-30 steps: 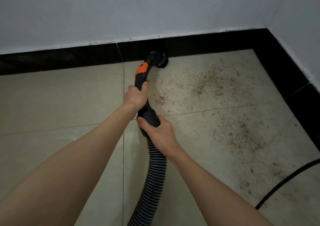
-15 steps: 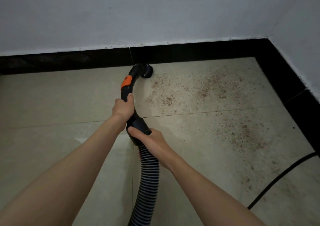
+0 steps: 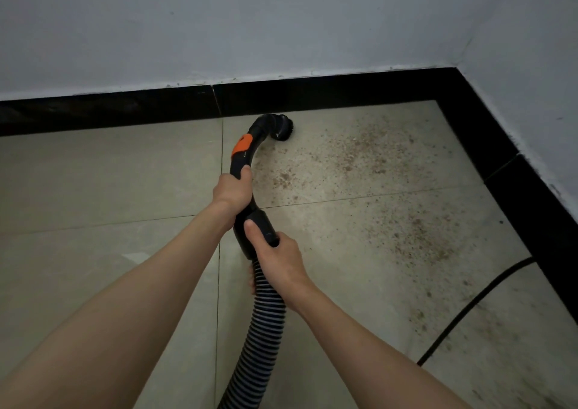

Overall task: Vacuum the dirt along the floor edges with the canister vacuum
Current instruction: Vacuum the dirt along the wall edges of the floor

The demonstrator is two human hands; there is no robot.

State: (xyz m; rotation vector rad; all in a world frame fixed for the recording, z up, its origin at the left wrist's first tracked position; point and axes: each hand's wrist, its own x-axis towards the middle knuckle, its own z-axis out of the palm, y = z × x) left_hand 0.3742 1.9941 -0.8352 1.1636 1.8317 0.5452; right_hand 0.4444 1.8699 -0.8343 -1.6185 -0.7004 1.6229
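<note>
- Left hand (image 3: 233, 191) wrapped round the curved black handle (image 3: 242, 164) of the vacuum, just below the orange button (image 3: 242, 144), thumb laid along the top.
- Right hand (image 3: 276, 258) grips lower down, at the cuff where handle meets the ribbed hose (image 3: 259, 339); thumb on top, fingers curled under.
- Brush nozzle (image 3: 276, 127) sits on the floor (image 3: 93, 183) at the far edge, just beside the black skirting (image 3: 312, 94), approx mid-wall.
- Brown dirt (image 3: 353, 155) scattered w/ thicker patches from the nozzle out toward the far-right corner and down the right edge.
- Black cable (image 3: 469, 305) trails across the floor near the right edge.
- Grey walls (image 3: 250, 26) above the skirting.
</note>
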